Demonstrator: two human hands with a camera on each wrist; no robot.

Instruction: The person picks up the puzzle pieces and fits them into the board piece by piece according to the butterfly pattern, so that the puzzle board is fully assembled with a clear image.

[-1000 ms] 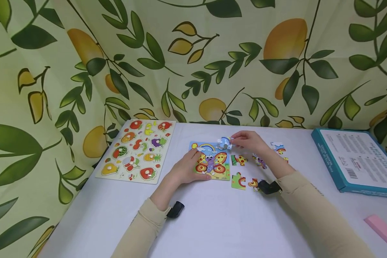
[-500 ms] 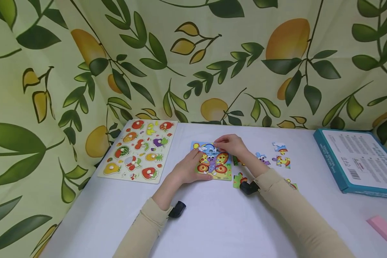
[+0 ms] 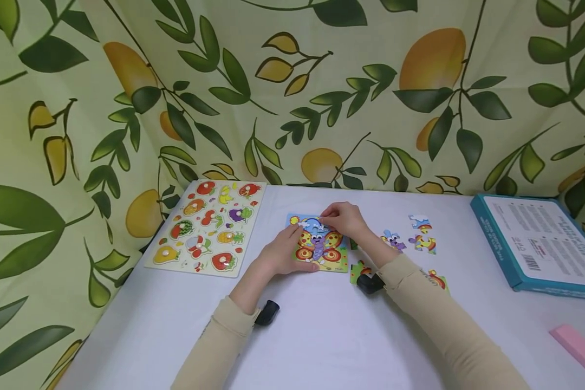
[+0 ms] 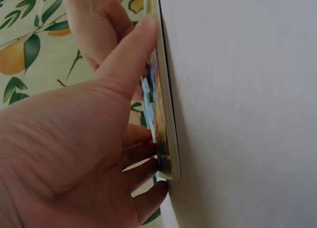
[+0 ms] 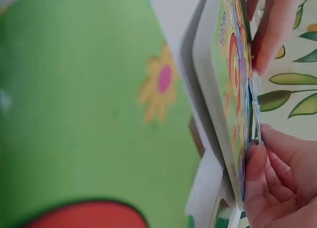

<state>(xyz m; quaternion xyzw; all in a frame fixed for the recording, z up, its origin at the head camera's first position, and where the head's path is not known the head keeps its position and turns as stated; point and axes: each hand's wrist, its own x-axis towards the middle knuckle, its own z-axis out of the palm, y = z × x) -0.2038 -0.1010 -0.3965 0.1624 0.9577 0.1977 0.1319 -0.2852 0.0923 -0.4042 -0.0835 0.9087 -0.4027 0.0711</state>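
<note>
A square butterfly puzzle board (image 3: pixel 324 265) lies on the white table in front of me. My left hand (image 3: pixel 280 254) rests along its left side, thumb at the near edge and fairly straight fingers toward the far left corner. My right hand (image 3: pixel 346 221) pinches a blue sky puzzle piece (image 4: pixel 148 101) between thumb and fingers over the board's upper part. In the right wrist view, this piece (image 5: pixel 256 109) sits slightly raised and tilted at the board's face. The fingers partly cover it, so how it meets the board is unclear.
Several loose puzzle pieces (image 3: pixel 424 244) lie right of the board. A fruit peg puzzle (image 3: pixel 209 227) stands off to the left. At the right are a teal and white box (image 3: pixel 546 244) and a pink block (image 3: pixel 577 346). A fruit-patterned cloth hangs behind the table.
My right hand has moved left from beyond the board's right edge, bringing the blue piece over the upper part of the picture. My left hand has stayed on the board.
</note>
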